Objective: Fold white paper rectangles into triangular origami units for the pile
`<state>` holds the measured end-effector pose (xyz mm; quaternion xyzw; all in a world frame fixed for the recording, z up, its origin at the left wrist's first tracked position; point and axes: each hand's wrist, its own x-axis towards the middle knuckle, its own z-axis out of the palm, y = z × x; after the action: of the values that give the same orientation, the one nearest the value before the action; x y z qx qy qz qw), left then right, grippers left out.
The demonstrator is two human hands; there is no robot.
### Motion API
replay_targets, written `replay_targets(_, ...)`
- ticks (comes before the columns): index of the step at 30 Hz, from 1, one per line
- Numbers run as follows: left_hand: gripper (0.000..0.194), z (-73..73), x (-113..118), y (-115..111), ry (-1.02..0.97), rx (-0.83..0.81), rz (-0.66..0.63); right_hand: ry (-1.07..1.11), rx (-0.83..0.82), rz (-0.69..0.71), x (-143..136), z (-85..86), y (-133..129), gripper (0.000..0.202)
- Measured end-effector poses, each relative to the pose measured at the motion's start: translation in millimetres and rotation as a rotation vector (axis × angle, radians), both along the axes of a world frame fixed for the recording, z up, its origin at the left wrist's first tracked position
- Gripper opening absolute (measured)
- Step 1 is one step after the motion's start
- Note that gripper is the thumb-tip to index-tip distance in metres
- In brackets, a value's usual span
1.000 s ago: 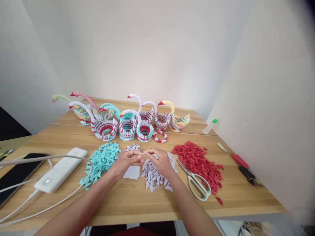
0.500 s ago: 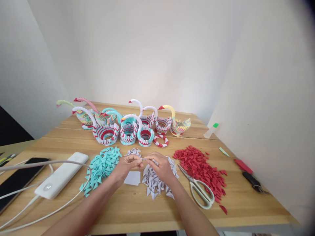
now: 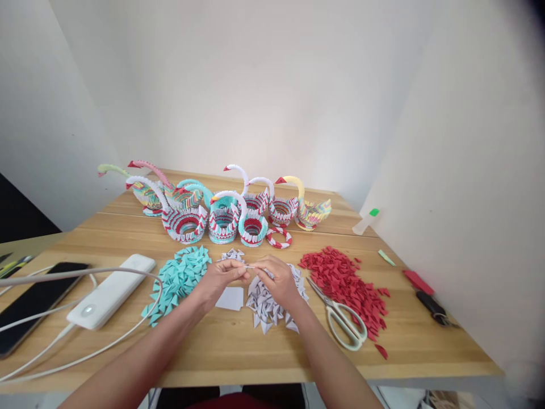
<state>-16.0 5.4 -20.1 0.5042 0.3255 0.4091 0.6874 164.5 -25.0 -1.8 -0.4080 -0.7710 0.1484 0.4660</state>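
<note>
White paper [image 3: 248, 267], pinched between fingers [image 3: 234, 273]

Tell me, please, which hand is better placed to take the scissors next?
Probably the right hand: the scissors lie to its right, while the left hand is farther, beside turquoise pieces.

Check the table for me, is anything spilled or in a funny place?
Just one small thing: a single red paper piece lies apart from the red pile, right of the handles of the scissors. It looks like a stray because most other red pieces are heaped together.
</note>
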Motion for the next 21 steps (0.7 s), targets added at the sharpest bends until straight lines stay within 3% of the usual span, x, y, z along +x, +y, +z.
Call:
replay_targets(15, 0.025, 0.1, 0.8, 1.8, -0.111, -0.175, -0.050, -0.182, 0.151, 0.056, 4.8, -7.6, 4.7, 0.025)
replay_targets(18, 0.021, 0.7, 0.9, 1.6, -0.119, -0.195, -0.051, -0.204, 0.132, 0.060, 2.6, -9.6, 4.5, 0.025)
replay_targets(21, 0.019, 3.0, 0.8, 0.1, -0.037, -0.103, -0.023, -0.114, 0.038, -0.001, -1.5, -8.9, 2.9, 0.020)
